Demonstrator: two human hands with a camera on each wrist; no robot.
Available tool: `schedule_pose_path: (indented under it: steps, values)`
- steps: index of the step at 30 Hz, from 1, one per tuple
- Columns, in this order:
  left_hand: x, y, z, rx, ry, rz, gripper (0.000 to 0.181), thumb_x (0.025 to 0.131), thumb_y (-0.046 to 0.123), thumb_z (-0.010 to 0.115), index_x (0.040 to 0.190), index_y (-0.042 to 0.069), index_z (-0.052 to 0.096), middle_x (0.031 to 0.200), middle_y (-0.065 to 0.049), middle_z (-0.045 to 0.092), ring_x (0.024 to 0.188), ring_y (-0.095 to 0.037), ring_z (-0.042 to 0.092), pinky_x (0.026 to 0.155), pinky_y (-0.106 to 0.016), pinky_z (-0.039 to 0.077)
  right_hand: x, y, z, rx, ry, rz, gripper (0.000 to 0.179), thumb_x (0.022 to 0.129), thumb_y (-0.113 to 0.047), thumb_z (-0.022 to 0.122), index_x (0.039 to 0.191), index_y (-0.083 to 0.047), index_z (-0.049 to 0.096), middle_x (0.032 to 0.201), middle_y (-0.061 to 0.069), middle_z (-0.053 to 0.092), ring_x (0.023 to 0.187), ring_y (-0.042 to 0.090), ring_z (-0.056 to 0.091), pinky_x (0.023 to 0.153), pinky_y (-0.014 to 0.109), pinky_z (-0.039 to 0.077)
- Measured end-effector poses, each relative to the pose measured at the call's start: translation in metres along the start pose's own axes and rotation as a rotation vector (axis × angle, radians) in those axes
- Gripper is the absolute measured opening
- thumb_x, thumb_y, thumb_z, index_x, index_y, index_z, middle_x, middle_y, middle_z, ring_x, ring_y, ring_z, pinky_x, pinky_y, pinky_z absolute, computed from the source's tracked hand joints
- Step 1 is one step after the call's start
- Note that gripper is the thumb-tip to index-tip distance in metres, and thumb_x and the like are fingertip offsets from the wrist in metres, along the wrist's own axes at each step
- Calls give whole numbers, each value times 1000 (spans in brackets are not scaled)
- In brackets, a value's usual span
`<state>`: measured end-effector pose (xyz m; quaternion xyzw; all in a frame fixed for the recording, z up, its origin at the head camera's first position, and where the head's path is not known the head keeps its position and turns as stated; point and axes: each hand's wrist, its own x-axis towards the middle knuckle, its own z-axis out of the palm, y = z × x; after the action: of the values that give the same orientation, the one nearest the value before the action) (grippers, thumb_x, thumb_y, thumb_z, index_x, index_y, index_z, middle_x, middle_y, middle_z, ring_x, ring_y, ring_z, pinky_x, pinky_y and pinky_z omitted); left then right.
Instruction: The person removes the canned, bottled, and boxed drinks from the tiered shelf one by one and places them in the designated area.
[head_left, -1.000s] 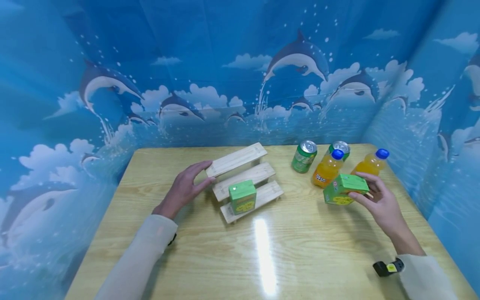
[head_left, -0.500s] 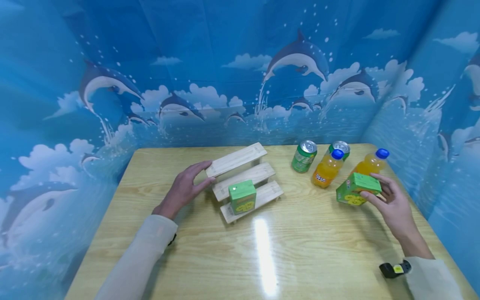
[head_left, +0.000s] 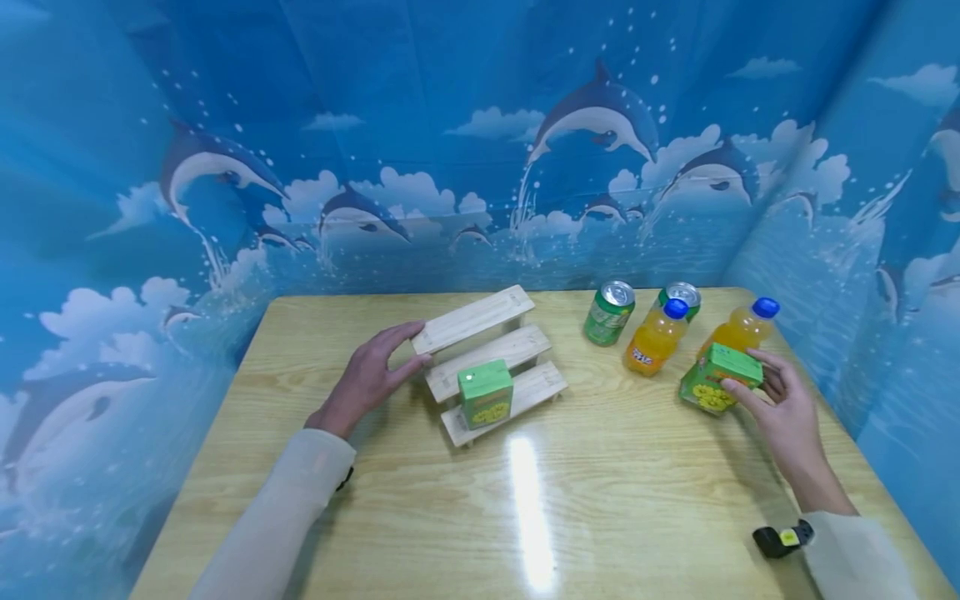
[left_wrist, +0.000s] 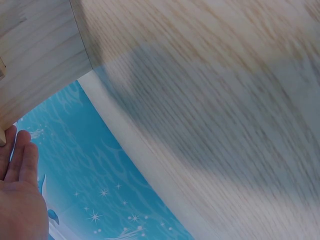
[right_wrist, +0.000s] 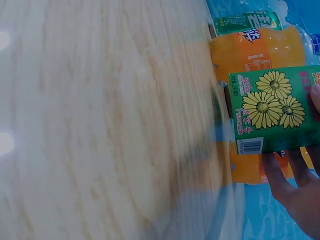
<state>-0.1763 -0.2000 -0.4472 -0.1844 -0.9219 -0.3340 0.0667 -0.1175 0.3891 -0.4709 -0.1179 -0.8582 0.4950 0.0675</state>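
In the head view, my right hand [head_left: 787, 417] grips a green drink carton [head_left: 708, 396] with yellow flowers, thumb on its near face and fingers behind. It is close over the table, in front of an orange soda bottle [head_left: 741, 327] with a blue cap. My left hand [head_left: 367, 379] rests at the left end of a three-step wooden rack [head_left: 480, 317], thumb and fingertips at the top plank. The left wrist view shows those fingers [left_wrist: 27, 165] straight, tips at the wood's edge. A matching green carton [head_left: 485, 398] stands on the rack's lowest step.
A second orange soda bottle [head_left: 654, 342] stands left of the held carton. Two green soda cans, one at the left [head_left: 609, 315] and one partly behind that bottle, are near the table's [head_left: 600, 500] back edge. A dolphin-print curtain [head_left: 450, 150] surrounds the table.
My right hand has moved the carton rightward, away from the left bottle to in front of the right one, tipping it more upright. The left hand and the rack stay as they were.
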Motion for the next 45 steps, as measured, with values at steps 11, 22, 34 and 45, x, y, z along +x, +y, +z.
schedule_pose_path:
  steps: [11, 22, 34, 45]
  values:
    - [0, 0, 0, -5, 6, 6, 66, 103, 31, 78, 161, 13, 54, 162, -13, 57, 151, -38, 54, 125, -59, 47, 6, -3, 10, -29, 41, 71, 74, 104, -46, 74, 168, -36, 37, 175, 15, 38, 157, 25, 42, 121, 15, 43]
    - [0, 1, 0, -2, 0, 4, 65, 103, 31, 78, 161, 13, 54, 163, -13, 57, 151, -38, 54, 125, -59, 47, 13, -5, 21, -34, 86, 31, 70, 104, -41, 75, 165, -27, 43, 165, 19, 48, 134, 5, 53, 90, -2, 47]
    - [1, 1, 0, -7, -2, 7, 66, 103, 30, 78, 161, 12, 54, 163, -13, 57, 152, -37, 54, 125, -59, 46, 16, -7, 24, -38, 91, 28, 71, 105, -43, 73, 166, -28, 41, 167, 20, 48, 141, 13, 53, 94, -1, 46]
    - [0, 1, 0, -16, 4, 9, 65, 103, 30, 78, 161, 12, 54, 163, -14, 57, 151, -38, 54, 125, -59, 47, 18, -10, 28, -43, 97, 58, 74, 105, -46, 73, 167, -28, 38, 169, 18, 45, 150, 26, 48, 110, 10, 48]
